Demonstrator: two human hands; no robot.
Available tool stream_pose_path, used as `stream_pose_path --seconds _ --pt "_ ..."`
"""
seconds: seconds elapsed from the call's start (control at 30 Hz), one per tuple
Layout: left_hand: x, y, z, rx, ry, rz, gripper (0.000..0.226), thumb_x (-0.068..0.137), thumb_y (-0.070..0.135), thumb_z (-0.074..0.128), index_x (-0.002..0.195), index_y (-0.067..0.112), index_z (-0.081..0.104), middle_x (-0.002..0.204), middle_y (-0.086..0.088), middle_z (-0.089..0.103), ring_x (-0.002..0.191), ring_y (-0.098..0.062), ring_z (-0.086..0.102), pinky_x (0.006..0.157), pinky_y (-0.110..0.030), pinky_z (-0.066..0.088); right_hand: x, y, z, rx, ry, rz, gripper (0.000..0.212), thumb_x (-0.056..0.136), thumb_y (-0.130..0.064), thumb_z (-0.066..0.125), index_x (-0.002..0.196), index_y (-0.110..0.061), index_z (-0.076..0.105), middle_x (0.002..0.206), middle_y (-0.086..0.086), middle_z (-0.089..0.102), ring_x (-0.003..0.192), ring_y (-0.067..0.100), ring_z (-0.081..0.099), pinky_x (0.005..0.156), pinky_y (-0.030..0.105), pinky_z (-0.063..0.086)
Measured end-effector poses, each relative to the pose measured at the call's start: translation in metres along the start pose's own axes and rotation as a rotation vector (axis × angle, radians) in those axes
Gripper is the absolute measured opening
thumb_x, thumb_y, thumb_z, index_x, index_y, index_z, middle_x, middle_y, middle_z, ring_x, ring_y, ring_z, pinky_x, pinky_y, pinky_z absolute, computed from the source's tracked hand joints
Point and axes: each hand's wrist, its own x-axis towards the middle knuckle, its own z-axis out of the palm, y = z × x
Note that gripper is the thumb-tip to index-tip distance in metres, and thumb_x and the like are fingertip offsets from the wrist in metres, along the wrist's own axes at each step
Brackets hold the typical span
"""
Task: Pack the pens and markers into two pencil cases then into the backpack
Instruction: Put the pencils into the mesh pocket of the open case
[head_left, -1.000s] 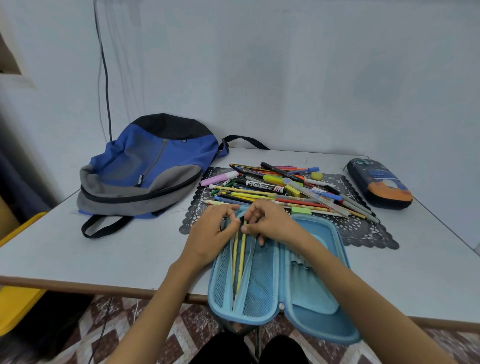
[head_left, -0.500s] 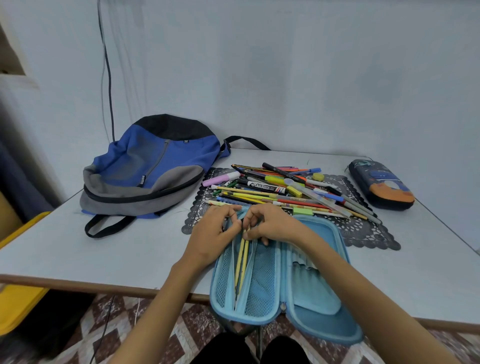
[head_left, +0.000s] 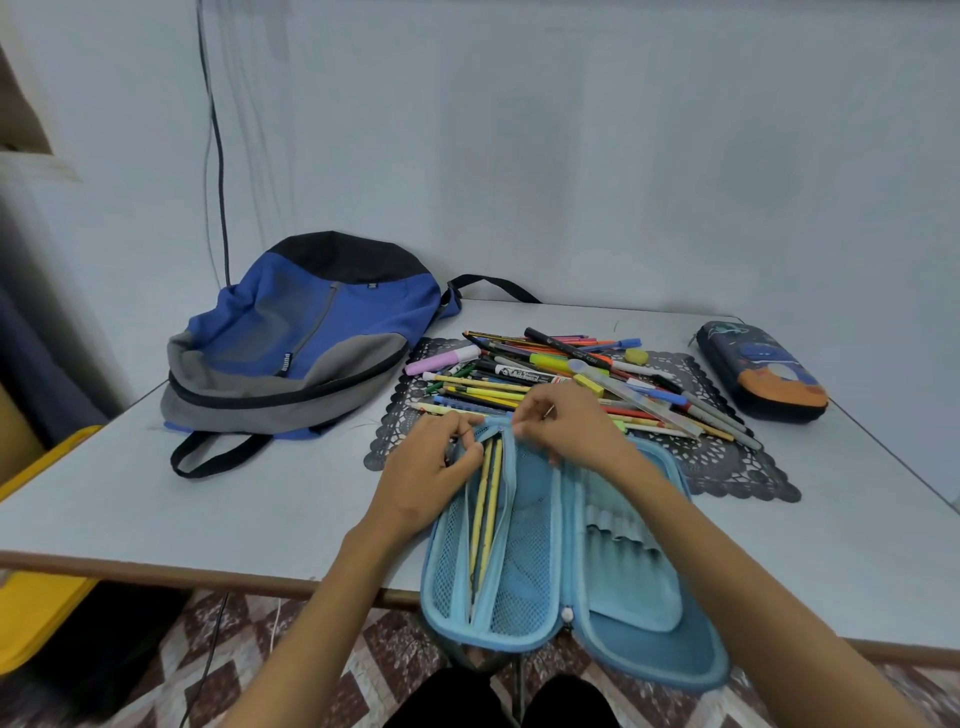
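Light-blue pencil case (head_left: 623, 566) lies opened flat at the near edge of the tabletop (head_left: 208, 509), its near end overhanging the edge. The left half carries a mesh pocket (head_left: 519, 582); the right half carries a row of elastic loops.

Two yellow pencils (head_left: 485, 514) sit lengthwise in the pocket's open slit, side by side, tips hidden by the mesh.

Left grip (head_left: 431, 467): fingers curled, pinching the left lip of the pocket at its far end. Right grip (head_left: 566, 426): fingers curled, pinching the pocket trim at the same far end, just across the slit. The two are close, nearly touching. I see something thin at the right knuckles but can't tell what it is.

The pile of pens and markers (head_left: 561, 374) is just behind my hands, heaped on a black lace mat (head_left: 727, 467). The far end of the case overlaps the mat's near edge.

Second pencil case (head_left: 761, 374), dark with an orange patch, is zipped and sits at the right of the pile, off the mat, near the wall.

Backpack (head_left: 301, 338), blue, grey and black, lies flat at the far left of the tabletop. It's beside the mat, with one strap looped toward me.

A black cable (head_left: 215, 156) runs down the wall behind the backpack. Something yellow (head_left: 31, 613) sits below the tabletop at left.
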Motion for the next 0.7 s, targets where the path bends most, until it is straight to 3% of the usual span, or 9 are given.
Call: stream_pose_path --seconds 0.1,0.17,0.33,0.47,0.57,0.7 --pt "-0.001 0.001 -0.001 0.001 -0.002 0.000 0.020 0.094 0.027 0.056 0.077 0.034 0.047 0.121 0.024 0.060 0.106 0.002 0.050 0.080 -0.033 0.045 0.015 0.017 -0.020 -0.154 0.207 0.027 0.016 0.088 -0.009 0.065 0.081 -0.024 0.066 0.086 -0.002 0.068 0.081 0.013 0.062 0.068 0.027 0.049" --pt "-0.001 0.002 -0.001 0.000 0.001 -0.003 0.021 0.094 0.026 0.057 0.077 0.034 0.047 0.122 0.024 0.060 0.107 0.003 0.050 0.080 -0.033 0.044 0.021 0.029 -0.029 -0.256 0.251 0.081 0.013 0.089 -0.013 0.064 0.084 -0.025 0.066 0.089 -0.006 0.065 0.088 0.014 0.061 0.073 0.030 0.047" --pt "-0.001 0.003 -0.001 -0.018 0.000 -0.005 0.021 0.093 0.027 0.057 0.076 0.033 0.047 0.121 0.024 0.061 0.107 0.004 0.050 0.079 -0.032 0.043 0.021 0.050 -0.030 -0.502 0.254 0.115 0.012 0.090 -0.016 0.061 0.096 -0.021 0.071 0.101 -0.002 0.069 0.097 0.018 0.061 0.068 0.027 0.041" --pt "0.000 0.005 -0.001 -0.019 -0.003 -0.010 0.016 0.090 0.035 0.052 0.075 0.035 0.046 0.122 0.024 0.060 0.103 0.004 0.050 0.078 -0.032 0.044 0.019 0.052 -0.022 -0.570 0.291 0.065 0.009 0.089 -0.017 0.063 0.094 -0.017 0.070 0.100 0.002 0.066 0.096 0.021 0.060 0.066 0.028 0.038" --pt "-0.001 0.004 -0.001 -0.021 -0.006 -0.008 0.021 0.092 0.030 0.056 0.075 0.035 0.046 0.122 0.024 0.060 0.096 0.006 0.050 0.075 -0.032 0.042 0.020 0.049 -0.018 -0.651 0.307 0.040 0.013 0.087 -0.009 0.057 0.087 -0.015 0.069 0.096 0.003 0.065 0.095 0.022 0.059 0.063 0.029 0.036" --pt "0.000 0.004 -0.001 -0.023 -0.003 -0.014 0.023 0.093 0.025 0.058 0.075 0.034 0.047 0.122 0.024 0.060 0.101 0.004 0.051 0.077 -0.031 0.043 0.022 0.048 -0.016 -0.707 0.312 0.026 0.016 0.085 -0.005 0.054 0.085 -0.013 0.068 0.094 0.004 0.063 0.090 0.023 0.059 0.060 0.030 0.037"
